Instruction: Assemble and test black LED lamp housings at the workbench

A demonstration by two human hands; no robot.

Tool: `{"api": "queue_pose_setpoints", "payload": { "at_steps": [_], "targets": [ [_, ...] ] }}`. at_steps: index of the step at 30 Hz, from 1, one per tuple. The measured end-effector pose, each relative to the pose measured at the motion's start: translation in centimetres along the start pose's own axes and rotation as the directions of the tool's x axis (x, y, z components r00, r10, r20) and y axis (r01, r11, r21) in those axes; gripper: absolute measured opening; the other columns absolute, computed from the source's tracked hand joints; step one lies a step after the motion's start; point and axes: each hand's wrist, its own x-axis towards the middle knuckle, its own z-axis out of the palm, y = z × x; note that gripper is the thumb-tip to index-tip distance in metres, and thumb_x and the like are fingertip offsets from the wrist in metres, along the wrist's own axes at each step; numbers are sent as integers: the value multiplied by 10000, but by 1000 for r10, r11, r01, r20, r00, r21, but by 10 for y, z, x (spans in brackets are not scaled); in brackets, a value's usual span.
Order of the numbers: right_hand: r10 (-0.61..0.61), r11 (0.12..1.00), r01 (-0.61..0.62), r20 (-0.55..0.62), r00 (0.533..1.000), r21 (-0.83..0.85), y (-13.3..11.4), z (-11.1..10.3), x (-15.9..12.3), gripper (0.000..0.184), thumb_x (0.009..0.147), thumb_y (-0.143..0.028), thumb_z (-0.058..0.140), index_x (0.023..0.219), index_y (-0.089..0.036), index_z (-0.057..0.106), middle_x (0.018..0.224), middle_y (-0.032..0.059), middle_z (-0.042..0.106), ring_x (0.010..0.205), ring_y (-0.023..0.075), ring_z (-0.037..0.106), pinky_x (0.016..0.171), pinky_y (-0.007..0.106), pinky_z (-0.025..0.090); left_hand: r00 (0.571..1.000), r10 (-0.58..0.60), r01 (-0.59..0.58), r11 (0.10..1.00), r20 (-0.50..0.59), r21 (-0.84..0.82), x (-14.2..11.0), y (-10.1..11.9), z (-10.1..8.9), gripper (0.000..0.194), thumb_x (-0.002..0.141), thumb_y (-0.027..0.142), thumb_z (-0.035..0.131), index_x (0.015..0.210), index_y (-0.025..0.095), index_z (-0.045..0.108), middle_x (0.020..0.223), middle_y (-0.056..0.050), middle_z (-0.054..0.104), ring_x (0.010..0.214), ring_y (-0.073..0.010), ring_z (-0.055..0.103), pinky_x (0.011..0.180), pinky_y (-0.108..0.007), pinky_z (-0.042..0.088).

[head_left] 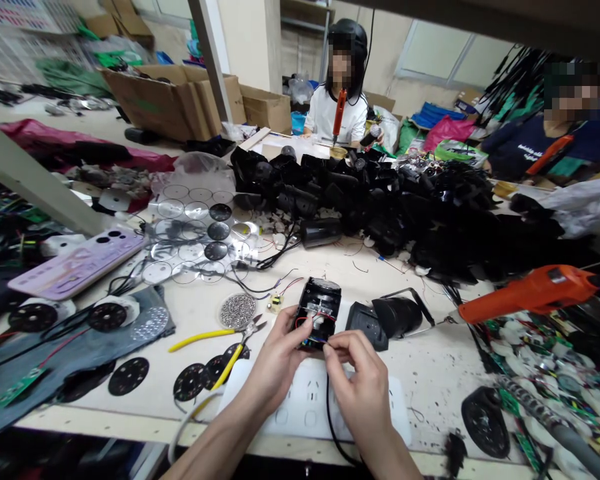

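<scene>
Black plastic housing (325,299) is gripped by the left hand (280,350) beside the white power strip (297,395), seemingly to keep its open side exposed; at its near-right corner, whether anything is pinched by the right hand (363,377) cannot be told.

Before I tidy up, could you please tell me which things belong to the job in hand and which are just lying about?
Likely in the job: open black housing, in the left hand; black cable, at the right hand; perhaps pliers, nearest orange screwdriver.
Likely lying about: purple phone, large cardboard box.
</scene>
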Motion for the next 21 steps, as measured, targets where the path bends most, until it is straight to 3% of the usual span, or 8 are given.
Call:
{"api": "queue_pose_setpoints", "payload": {
  "at_steps": [6,13,21],
  "targets": [
    [-3,999,1,-34,999,-32,3,-1,1,124,897,-150,529,933,-147,648,811,38,602,668,99,632,599,173,531,1000,-18,17,999,13,28,-1,-1,0,328,689,149,703,998,175,595,1006,-48,663,956,-218,597,828,-347,504],
    [0,995,-2,-25,1000,-101,6,1,1,143,903,-162,517,843,-146,646,761,22,567,586,90,588,551,191,494,999,-35,36,998,-24,49,-3,-2,3,343,622,117,638,958,177,600,873,-21,668,836,-173,572,762,-294,475],
    [-26,989,21,-35,999,-148,9,7,0,143,905,-158,499,823,-152,616,770,32,555,599,108,571,536,217,477,998,-37,40,997,-45,73,-2,-3,0,380,616,114,620,985,197,597,837,2,650,848,-164,564,756,-265,462]
  ]
}}
